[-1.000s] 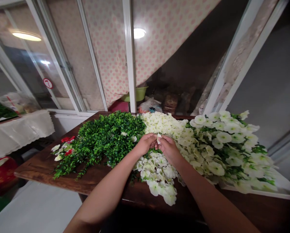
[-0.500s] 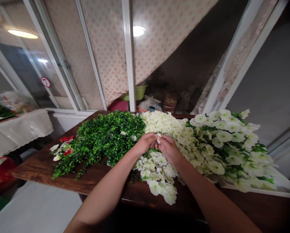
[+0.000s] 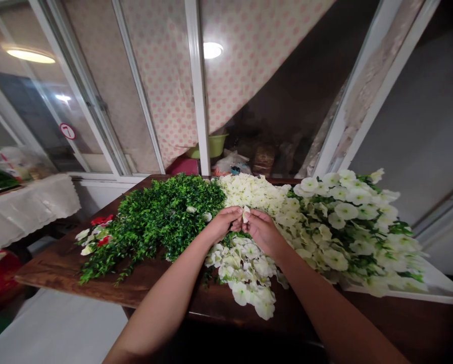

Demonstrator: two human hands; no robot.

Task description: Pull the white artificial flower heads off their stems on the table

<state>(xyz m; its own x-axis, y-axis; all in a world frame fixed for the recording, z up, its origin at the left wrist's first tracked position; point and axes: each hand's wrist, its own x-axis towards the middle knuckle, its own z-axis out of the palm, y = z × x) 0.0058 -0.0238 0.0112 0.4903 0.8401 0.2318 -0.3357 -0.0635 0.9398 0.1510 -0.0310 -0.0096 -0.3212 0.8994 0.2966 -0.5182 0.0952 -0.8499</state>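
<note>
My left hand [image 3: 221, 223] and my right hand [image 3: 263, 230] meet fingertip to fingertip over the middle of the dark wooden table [image 3: 59, 265]. Between them they pinch one small white artificial flower [image 3: 245, 214]. Under my wrists lies a bunch of white flowers [image 3: 245, 270]. A heap of loose white blossoms [image 3: 254, 192] sits just behind my hands. A mound of green artificial foliage [image 3: 160, 217] lies to the left of them.
Large white flowers with green leaves [image 3: 357, 227] cover the right side of the table. A few red and white flowers [image 3: 95, 232] lie at the left edge. Behind are sliding windows, a dotted curtain and a green basin [image 3: 214, 144]. A cloth-covered table [image 3: 25, 207] stands far left.
My hands keep the same pinch on the flower and have barely shifted. The view has drifted a little, so everything sits slightly more to the left.
</note>
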